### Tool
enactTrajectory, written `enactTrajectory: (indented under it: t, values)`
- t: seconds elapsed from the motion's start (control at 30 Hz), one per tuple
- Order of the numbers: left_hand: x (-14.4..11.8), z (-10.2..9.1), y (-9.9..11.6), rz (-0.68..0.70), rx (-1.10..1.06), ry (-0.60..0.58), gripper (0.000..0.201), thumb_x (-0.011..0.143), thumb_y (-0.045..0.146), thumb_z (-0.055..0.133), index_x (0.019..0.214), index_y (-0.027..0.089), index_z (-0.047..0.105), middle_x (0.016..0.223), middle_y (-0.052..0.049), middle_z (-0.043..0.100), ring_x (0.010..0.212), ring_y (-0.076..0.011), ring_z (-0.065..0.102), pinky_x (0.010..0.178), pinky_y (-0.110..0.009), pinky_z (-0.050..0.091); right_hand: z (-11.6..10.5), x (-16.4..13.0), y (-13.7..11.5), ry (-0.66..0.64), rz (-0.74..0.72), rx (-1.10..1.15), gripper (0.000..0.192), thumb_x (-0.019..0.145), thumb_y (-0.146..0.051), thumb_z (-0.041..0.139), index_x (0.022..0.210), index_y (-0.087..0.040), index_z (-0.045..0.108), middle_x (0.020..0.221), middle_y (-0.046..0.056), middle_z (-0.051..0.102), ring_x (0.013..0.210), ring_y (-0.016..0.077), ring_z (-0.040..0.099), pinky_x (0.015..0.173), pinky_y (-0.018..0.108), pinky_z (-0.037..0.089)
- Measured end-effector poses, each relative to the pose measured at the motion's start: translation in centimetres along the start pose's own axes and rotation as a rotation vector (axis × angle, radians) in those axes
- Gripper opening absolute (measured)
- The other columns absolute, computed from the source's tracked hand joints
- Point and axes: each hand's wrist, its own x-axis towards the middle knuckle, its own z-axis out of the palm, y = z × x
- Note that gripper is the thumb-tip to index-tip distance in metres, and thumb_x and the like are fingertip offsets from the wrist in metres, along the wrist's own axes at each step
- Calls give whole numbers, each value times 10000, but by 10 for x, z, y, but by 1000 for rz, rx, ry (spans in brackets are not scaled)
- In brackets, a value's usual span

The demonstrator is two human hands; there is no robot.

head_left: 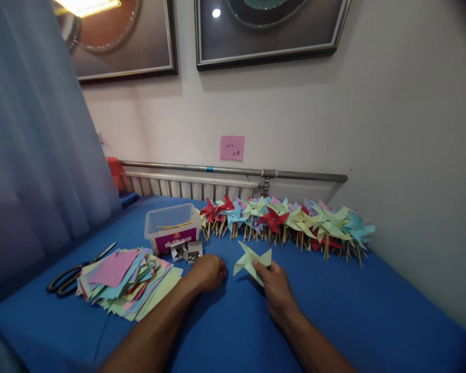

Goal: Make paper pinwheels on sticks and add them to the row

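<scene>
A pale green paper pinwheel (252, 260) is held up in my right hand (276, 287), the thumb pressed on its front near the middle. No stick shows on it. My left hand (208, 273) is closed just left of the pinwheel, knuckles up, close above the blue cloth. Whatever its fingers hold, if anything, is hidden. Behind that hand stand two small open boxes (194, 253) with small shiny metal pieces in them. To the left lies a loose pile of coloured paper sheets (116, 280).
Black-handled scissors (75, 272) lie left of the paper. A clear plastic tub (171, 212) holds thin wooden sticks. Many finished pinwheels on sticks (274, 220) are heaped along the back right. Behind the blue-covered table (334, 321) run a pipe (306, 176) and a radiator (174, 187).
</scene>
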Motion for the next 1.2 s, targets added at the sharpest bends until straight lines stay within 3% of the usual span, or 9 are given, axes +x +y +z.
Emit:
enactTrajectory:
  t: [0.37,0.6,0.97,1.2]
  values:
    - [0,-5,-11,29,-116,24,218,815,212,543,872,218,754,917,-56,781,865,-209,697,707,-277,437,-3,4,2,20,-13,1,352,594,-396,863,833,-178,724,691,14,767,642,215,687,643,307,514]
    - [-3,-4,0,-49,-78,-22,220,797,343,610,828,198,772,883,-103,779,863,-262,712,694,-307,464,-2,-1,-2,12,-13,-36,412,620,-435,856,905,-159,747,727,38,780,704,253,714,672,332,529]
    - [-6,2,7,81,-44,-25,226,741,150,575,828,220,770,890,-78,786,872,-254,715,762,-316,490,-4,3,3,3,-5,-39,401,601,-463,865,842,-177,719,684,28,764,656,242,697,638,319,515]
    - [-9,3,14,190,-103,-14,212,749,145,585,834,235,758,933,-50,794,887,-240,710,753,-302,474,-5,6,6,0,-32,-42,366,604,-445,866,820,-187,724,656,8,743,618,218,663,627,311,506]
